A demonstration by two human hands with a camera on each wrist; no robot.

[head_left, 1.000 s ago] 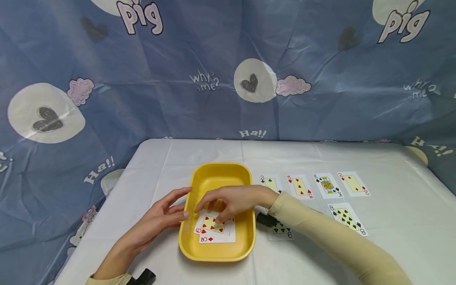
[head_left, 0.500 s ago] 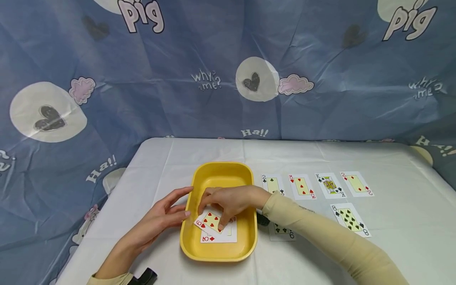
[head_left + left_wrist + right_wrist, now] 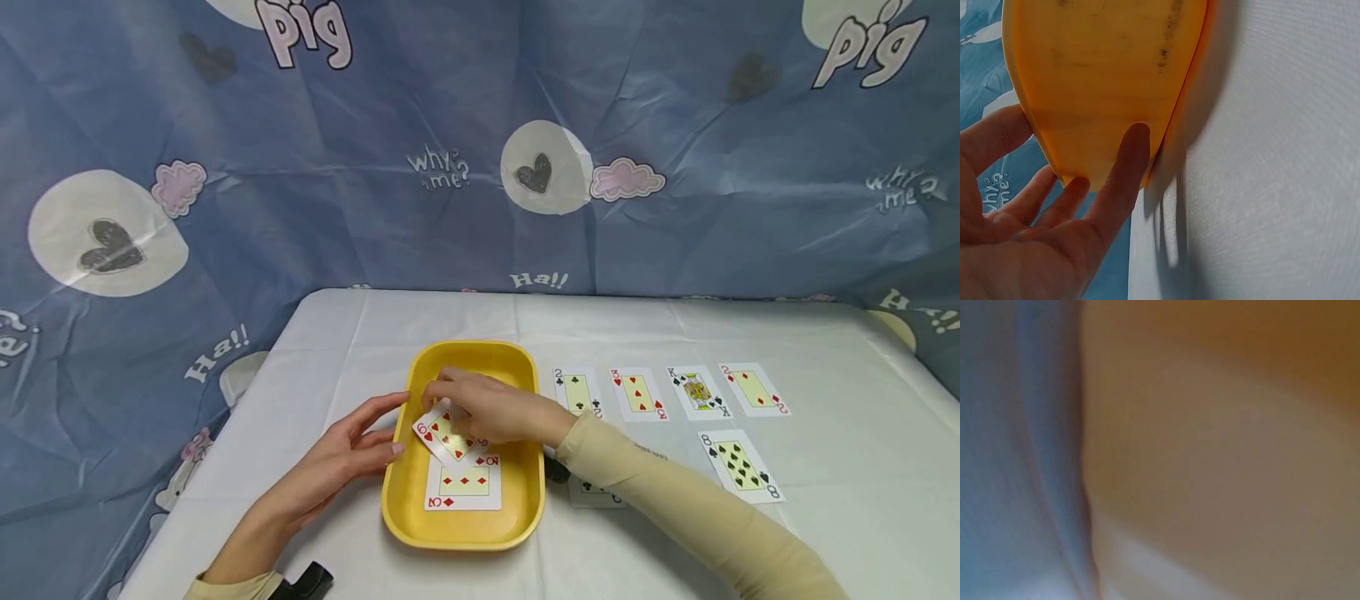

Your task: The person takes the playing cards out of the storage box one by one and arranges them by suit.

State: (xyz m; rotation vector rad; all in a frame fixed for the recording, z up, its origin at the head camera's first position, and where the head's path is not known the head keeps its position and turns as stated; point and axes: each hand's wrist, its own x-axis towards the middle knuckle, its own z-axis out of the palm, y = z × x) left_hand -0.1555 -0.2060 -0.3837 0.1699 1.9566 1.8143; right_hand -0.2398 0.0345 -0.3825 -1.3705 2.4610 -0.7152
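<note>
In the head view my right hand (image 3: 491,408) reaches into a yellow plastic tray (image 3: 461,537) and pinches a six of hearts playing card (image 3: 444,435), which is tilted. Below that card, a three of diamonds (image 3: 463,492) lies face up on the tray floor. My left hand (image 3: 341,457) rests its spread, fairly straight fingers against the tray's left side. The left wrist view shows the thumb (image 3: 1125,162) of that hand along the tray's outer wall (image 3: 1104,81). Only a blurred close surface fills the right wrist view.
Right of the tray, a row of cards lies on the white-covered table (image 3: 847,358): two of clubs (image 3: 576,390), three of hearts (image 3: 637,394), king of spades (image 3: 699,392), two of diamonds (image 3: 754,388). Nearer are an eight of spades (image 3: 739,465) and a clubs card (image 3: 592,496) partly under the right sleeve.
My right hand has taken hold of the six of hearts and drawn it back and up, turning it and uncovering more of the three of diamonds. My left hand stays at the tray.
</note>
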